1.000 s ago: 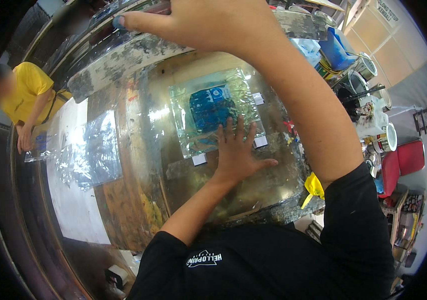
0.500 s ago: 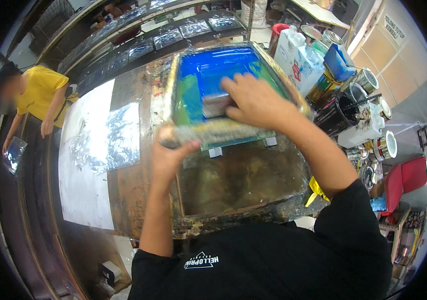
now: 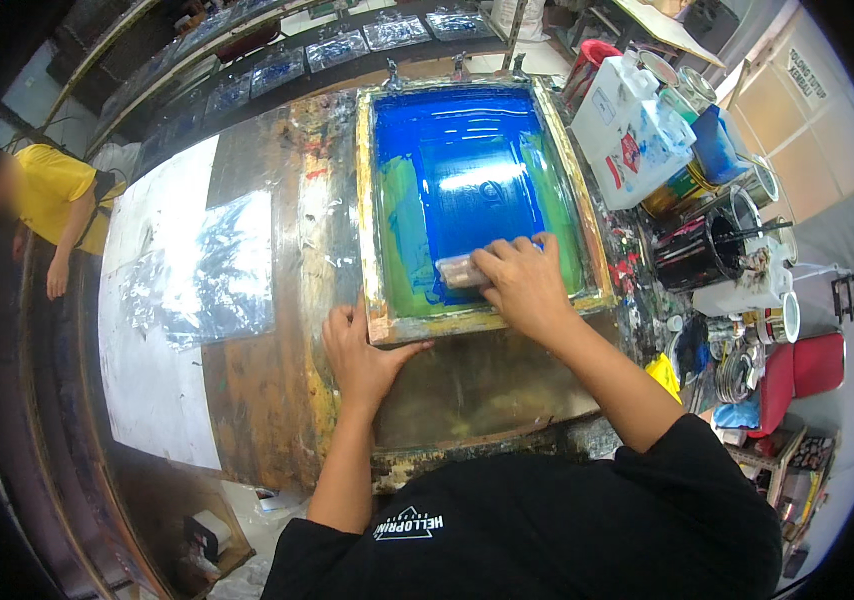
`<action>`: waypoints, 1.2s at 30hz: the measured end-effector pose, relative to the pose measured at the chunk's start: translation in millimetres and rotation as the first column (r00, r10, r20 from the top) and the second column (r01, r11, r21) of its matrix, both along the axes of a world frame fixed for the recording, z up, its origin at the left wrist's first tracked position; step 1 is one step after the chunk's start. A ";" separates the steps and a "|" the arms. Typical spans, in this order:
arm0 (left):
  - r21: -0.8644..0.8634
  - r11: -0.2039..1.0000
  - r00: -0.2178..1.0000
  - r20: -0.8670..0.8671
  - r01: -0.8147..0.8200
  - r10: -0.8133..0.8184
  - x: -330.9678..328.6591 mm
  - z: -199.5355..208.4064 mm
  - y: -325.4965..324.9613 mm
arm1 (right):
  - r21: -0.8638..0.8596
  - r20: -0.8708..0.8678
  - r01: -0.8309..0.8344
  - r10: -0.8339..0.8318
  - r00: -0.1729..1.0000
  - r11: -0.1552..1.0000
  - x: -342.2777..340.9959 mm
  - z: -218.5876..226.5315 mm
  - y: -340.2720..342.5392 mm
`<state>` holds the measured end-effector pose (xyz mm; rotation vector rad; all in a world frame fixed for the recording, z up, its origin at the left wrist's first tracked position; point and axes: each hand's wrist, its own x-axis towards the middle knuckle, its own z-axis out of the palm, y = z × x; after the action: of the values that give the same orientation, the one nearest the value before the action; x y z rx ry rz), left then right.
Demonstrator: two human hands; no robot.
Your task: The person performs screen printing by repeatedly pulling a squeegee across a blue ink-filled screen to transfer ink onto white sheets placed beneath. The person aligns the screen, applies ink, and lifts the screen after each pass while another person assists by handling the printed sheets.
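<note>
A screen-printing frame (image 3: pixel 477 325) with worn wooden sides lies flat on the stained table. Bright blue ink (image 3: pixel 477 215) covers much of its mesh (image 3: pixel 407 230), with green bands showing at the sides. Near the frame's close edge, my right hand (image 3: pixel 527 285) is closed on a short squeegee (image 3: pixel 459 272), which rests on the inked mesh. My left hand (image 3: pixel 362 355) braces the frame's near left corner. Its fingers lie along the left side and its thumb stretches along the near edge, spread apart.
A clear plastic sheet (image 3: pixel 217 265) lies on white board (image 3: pixel 157 390) at left. Ink cans (image 3: pixel 697 245) and a white jug (image 3: pixel 632 130) crowd the right. Clamps (image 3: pixel 459 65) stand at the frame's far edge. Another person (image 3: pixel 62 205) in yellow stands far left.
The frame's near side has come down from a raised tilt to flat. My right hand has drawn the squeegee toward me. My left hand's grip on the corner has loosened into a spread brace.
</note>
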<state>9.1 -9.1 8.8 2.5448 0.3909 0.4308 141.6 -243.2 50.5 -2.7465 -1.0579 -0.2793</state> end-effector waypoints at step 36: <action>-0.532 0.822 0.913 0.407 0.204 0.037 2.1 13.6 -13.7 | 0.030 0.093 -0.001 -0.001 0.996 1.000 -19.0 76.9 -10.6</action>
<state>11.2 -22.8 22.5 1.8240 0.2025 0.6740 122.7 -253.8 127.3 -2.7307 -1.0671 -0.4238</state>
